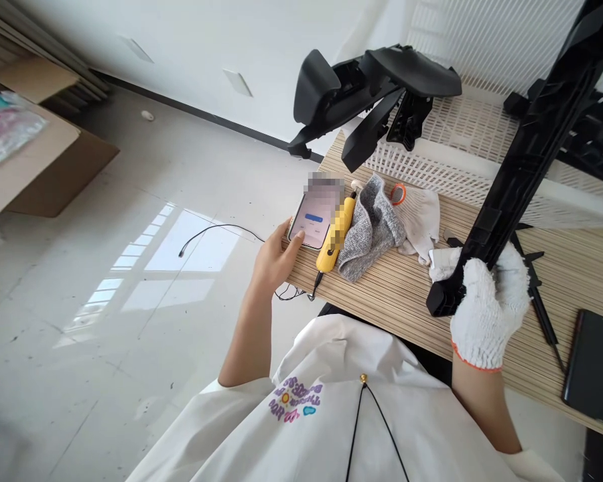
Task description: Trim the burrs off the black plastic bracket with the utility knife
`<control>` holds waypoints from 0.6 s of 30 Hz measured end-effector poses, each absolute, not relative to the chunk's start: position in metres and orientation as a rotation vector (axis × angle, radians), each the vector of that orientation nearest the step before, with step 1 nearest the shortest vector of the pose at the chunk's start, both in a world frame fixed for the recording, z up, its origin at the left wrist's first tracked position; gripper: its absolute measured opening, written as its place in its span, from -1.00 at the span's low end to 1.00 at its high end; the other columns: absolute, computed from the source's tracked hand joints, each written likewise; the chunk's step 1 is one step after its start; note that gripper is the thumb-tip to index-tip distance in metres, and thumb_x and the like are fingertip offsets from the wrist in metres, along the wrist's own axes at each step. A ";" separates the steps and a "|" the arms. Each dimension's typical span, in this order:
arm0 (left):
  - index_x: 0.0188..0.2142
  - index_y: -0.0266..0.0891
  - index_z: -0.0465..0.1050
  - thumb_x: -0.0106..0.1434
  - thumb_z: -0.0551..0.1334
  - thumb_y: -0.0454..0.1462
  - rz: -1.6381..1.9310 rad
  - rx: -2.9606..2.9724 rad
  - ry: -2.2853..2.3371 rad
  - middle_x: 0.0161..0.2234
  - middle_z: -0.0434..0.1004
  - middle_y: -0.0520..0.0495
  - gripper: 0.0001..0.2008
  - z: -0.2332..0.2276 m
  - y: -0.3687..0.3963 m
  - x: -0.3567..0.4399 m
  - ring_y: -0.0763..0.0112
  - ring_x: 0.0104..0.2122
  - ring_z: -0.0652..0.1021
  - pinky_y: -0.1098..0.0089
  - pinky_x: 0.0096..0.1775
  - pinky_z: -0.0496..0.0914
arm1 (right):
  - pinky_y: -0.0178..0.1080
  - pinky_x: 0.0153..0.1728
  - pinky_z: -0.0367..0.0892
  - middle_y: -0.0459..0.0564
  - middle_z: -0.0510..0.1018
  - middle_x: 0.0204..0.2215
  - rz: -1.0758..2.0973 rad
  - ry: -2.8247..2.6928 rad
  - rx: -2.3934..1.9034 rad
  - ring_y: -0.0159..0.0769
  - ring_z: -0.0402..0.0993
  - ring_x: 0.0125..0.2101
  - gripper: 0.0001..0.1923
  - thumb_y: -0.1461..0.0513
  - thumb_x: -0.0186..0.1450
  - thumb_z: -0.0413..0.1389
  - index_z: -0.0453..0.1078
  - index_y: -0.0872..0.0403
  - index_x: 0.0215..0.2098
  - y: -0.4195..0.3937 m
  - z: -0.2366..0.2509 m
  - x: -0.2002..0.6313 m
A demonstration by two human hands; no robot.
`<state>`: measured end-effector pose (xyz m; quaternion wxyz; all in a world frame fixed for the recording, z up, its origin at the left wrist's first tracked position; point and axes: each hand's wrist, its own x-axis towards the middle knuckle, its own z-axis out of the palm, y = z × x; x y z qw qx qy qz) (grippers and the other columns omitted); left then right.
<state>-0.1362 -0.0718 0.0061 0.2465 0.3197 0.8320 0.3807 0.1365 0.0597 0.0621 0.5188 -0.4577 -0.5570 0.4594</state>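
My bare left hand (276,258) grips a smartphone (309,231) at the table's left edge, thumb over its lit screen. In a white knitted glove with an orange cuff, my right hand (490,301) is wrapped round the lower end of a long black plastic trim piece (512,167), which slants up to the right. Beside the phone lies a yellow corded handheld tool (336,234). A grey cloth (372,231) is crumpled to the right of that tool, and another white glove (419,217) with an orange cuff lies beyond it.
White plastic baskets (422,167) stand at the back, with black moulded parts (376,87) on them. A black caliper-like tool (540,294) and a dark phone or tablet (595,361) lie at the right. An open cardboard box (55,167) sits on the floor, far left.
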 end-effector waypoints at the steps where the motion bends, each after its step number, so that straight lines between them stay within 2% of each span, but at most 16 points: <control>1: 0.31 -0.14 0.40 0.42 0.12 0.08 1.028 0.874 2.277 0.20 0.57 -0.14 -0.40 0.006 -0.072 -0.136 0.02 0.17 0.53 0.11 0.21 0.38 | -0.09 -0.33 0.53 -0.13 0.58 -0.47 1.101 -1.330 -1.117 -0.26 0.51 -0.50 -0.68 0.22 0.27 0.19 0.50 0.05 0.00 0.060 0.061 0.137; 6: 0.30 -0.13 0.39 0.43 0.09 0.09 0.945 0.880 2.330 0.17 0.59 -0.15 -0.41 0.009 -0.070 -0.136 -0.02 0.15 0.54 0.05 0.19 0.37 | -0.08 -0.29 0.53 -0.11 0.61 -0.41 1.164 -1.338 -1.147 -0.24 0.55 -0.44 -0.72 0.20 0.29 0.22 0.46 0.01 -0.03 0.059 0.056 0.144; 11: 0.32 -0.10 0.36 0.43 0.06 0.11 0.895 0.866 2.344 0.19 0.57 -0.16 -0.40 0.012 -0.070 -0.135 -0.08 0.18 0.52 -0.03 0.20 0.34 | -0.03 -0.24 0.56 -0.04 0.62 -0.26 1.424 -1.213 -1.218 -0.24 0.59 -0.35 -0.77 0.11 0.33 0.24 0.46 0.01 -0.09 0.049 0.051 0.146; 18: 0.33 -0.13 0.33 0.43 0.04 0.13 0.835 0.832 2.348 0.11 0.61 -0.20 -0.37 0.011 -0.071 -0.135 -0.08 0.10 0.57 -0.05 0.16 0.39 | -0.06 -0.25 0.58 -0.02 0.62 -0.23 1.473 -1.421 -1.256 -0.15 0.61 -0.22 -0.74 0.13 0.35 0.20 0.44 -0.03 -0.01 0.034 0.038 0.135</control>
